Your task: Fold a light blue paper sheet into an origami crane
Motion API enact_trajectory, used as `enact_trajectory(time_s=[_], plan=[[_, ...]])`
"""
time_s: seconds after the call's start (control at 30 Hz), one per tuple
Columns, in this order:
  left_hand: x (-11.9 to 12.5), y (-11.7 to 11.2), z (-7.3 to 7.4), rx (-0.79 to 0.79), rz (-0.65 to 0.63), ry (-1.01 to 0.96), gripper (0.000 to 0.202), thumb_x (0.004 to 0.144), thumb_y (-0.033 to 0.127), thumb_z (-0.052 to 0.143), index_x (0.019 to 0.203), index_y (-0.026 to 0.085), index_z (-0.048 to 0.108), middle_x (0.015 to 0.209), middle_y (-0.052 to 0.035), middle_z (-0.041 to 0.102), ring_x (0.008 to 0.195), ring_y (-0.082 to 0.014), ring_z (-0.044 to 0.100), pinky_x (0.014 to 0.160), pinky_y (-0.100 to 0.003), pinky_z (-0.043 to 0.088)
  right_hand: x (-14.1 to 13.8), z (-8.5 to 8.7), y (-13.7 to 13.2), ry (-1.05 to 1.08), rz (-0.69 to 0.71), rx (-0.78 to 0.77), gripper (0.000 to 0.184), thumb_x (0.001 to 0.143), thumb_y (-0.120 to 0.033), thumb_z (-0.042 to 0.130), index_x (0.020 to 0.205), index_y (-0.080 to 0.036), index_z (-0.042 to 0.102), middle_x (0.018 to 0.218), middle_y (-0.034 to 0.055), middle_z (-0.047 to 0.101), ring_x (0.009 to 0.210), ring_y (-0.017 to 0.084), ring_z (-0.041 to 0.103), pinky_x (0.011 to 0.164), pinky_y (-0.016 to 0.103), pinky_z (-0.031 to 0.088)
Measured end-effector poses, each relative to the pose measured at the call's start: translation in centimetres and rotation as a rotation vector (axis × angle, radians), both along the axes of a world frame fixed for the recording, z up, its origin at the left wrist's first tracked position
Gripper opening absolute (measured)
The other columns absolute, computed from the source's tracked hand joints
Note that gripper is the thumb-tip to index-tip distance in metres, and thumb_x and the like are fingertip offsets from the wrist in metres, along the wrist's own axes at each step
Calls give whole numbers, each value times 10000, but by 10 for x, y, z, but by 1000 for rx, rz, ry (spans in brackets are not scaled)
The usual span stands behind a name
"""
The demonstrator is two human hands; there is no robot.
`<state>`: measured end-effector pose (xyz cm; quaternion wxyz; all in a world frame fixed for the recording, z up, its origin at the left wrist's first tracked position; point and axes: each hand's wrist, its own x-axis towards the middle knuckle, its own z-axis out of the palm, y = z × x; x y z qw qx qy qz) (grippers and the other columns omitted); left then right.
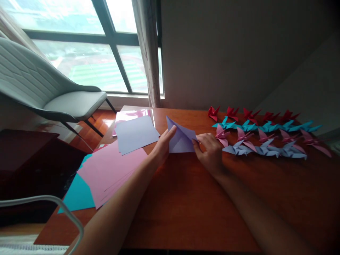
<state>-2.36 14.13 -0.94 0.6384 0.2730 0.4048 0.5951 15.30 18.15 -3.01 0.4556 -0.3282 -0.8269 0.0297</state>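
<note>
A lavender paper sheet [181, 139], partly folded with one corner raised, lies on the brown wooden table [186, 198]. My left hand [163, 145] grips its left edge, thumb on top of the fold. On the paper's right corner my right hand [211, 150] pinches with bent fingers. Both hands are closed on the paper.
Rows of folded paper cranes, red [252, 114], teal [265, 126], pink [265, 136] and lavender [265, 149], lie at the right. Stacks of lavender [135, 134], pink [108, 170] and teal [78, 194] sheets lie at the left. A grey chair [53, 95] stands by the window.
</note>
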Motion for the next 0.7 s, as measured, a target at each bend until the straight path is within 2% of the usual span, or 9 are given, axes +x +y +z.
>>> enact_trajectory(time_s=[0.1, 0.2, 0.27, 0.33, 0.43, 0.53, 0.63, 0.7], plan=[[-3, -2, 3, -42, -8, 9, 376, 738, 351, 782, 1047, 169, 667, 925, -74, 750, 756, -210, 688, 703, -315, 540, 1, 2, 0, 83, 31, -121, 130, 936, -233, 535, 860, -213, 638, 827, 50, 670, 767, 201, 598, 720, 340, 481], [-8, -1, 3, -74, -10, 15, 285, 707, 282, 792, 930, 150, 673, 862, -74, 748, 680, -182, 674, 665, -298, 540, 1, 1, 2, 259, 29, -330, 130, 924, -282, 559, 864, -208, 647, 804, 34, 657, 701, 173, 603, 651, 310, 487], [-10, 0, 2, -90, -23, 21, 280, 687, 246, 804, 914, 147, 675, 838, -72, 746, 669, -174, 673, 666, -296, 544, 1, 0, 4, 403, 1, -471, 142, 892, -324, 606, 958, -210, 659, 830, 32, 671, 705, 170, 617, 639, 302, 493], [-12, 0, 2, -104, -48, 26, 308, 662, 218, 818, 926, 138, 682, 828, -74, 747, 681, -177, 680, 687, -304, 552, 0, -2, 6, 534, -2, -583, 278, 853, -341, 647, 1102, -219, 633, 831, 22, 675, 702, 163, 616, 623, 289, 486], [-15, 0, 3, -109, -89, 29, 331, 649, 218, 833, 934, 124, 694, 817, -79, 749, 682, -176, 682, 699, -305, 557, 1, -2, 10, 664, 30, -678, 441, 822, -332, 665, 1243, -254, 562, 713, -37, 621, 590, 124, 537, 528, 247, 411], [-16, -2, 3, -96, -118, 33, 332, 661, 234, 839, 942, 119, 706, 814, -80, 754, 672, -169, 680, 696, -295, 555, 2, -3, 14, 732, 27, -717, 332, 811, -330, 661, 1136, -260, 645, 658, -51, 593, 546, 104, 477, 492, 232, 358], [-17, -2, 1, -75, -133, 43, 337, 679, 253, 838, 961, 114, 717, 838, -93, 761, 679, -175, 685, 707, -299, 553, 3, -6, 17, 772, 10, -718, 191, 777, -322, 683, 932, -223, 736, 800, 7, 691, 690, 130, 572, 600, 255, 436], [-18, -1, -1, -54, -125, 52, 316, 692, 268, 834, 946, 116, 724, 862, -99, 764, 691, -176, 688, 710, -297, 549, 3, -8, 18, 785, -7, -715, 198, 764, -328, 690, 915, -214, 750, 902, 34, 723, 780, 156, 606, 671, 283, 467]])
